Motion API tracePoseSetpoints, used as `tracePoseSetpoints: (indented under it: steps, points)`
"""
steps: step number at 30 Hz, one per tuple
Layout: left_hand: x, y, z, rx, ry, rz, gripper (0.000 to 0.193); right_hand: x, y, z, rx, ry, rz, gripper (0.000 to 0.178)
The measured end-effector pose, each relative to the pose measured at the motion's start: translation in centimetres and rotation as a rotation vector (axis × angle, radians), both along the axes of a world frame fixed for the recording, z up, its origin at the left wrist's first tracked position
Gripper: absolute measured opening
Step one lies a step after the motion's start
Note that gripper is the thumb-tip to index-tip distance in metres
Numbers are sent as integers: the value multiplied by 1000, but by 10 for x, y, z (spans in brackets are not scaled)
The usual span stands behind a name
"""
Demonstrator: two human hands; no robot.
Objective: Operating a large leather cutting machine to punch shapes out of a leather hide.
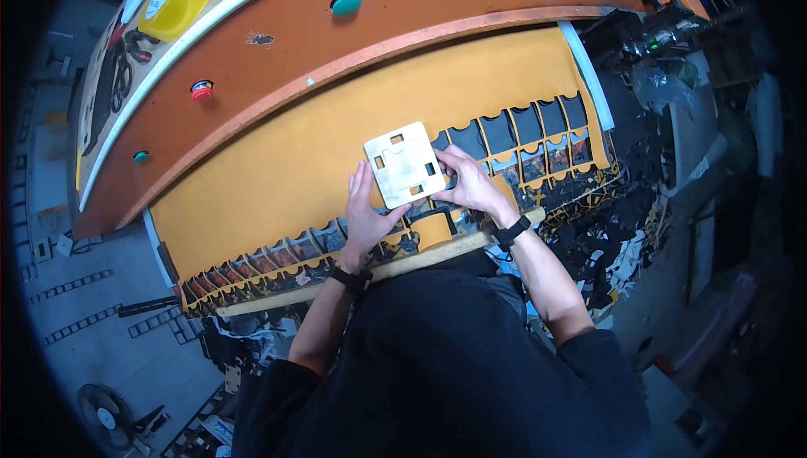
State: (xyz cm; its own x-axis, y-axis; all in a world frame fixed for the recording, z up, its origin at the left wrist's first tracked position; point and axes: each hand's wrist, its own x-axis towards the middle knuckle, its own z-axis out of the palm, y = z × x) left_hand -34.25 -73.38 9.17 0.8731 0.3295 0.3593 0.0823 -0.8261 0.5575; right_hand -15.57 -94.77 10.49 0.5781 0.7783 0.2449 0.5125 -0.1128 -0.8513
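Note:
A pale square plate (405, 174) with rounded corners and several small rectangular slots lies over the yellow-orange sheet (311, 138), near the edge of its cut-out part. At the plate's left edge and lower corner is my left hand (363, 221), with long fingers along the side and the thumb at the bottom. My right hand (472, 185) grips the right edge between thumb and fingers. Rows of cut-out openings (528, 126) run along the near side of the sheet, with thin strips left between them. Dark bands are on both wrists.
An orange machine beam (286, 46) with green buttons (345, 5) and a red button (202, 90) spans the far side. On top of it sits a yellow dial scale (178, 0). Scraps (618, 264) pile up at the right, and a round fan (105, 418) stands lower left.

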Motion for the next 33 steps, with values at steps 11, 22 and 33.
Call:
tracePoseSetpoints:
  steps: [11, 22, 33]
  points:
    - [-6, 7, -10, -23, -28, -41, 120, -1, -1, 0, -26, -26, 9, 92]
    - [-2, 7, -5, 60, -28, -33, 119, 0, -3, 0, -12, -66, -10, 92]
    - [-7, -4, 6, 75, -122, 28, 117, -6, -3, 15, -87, -72, 16, 93]
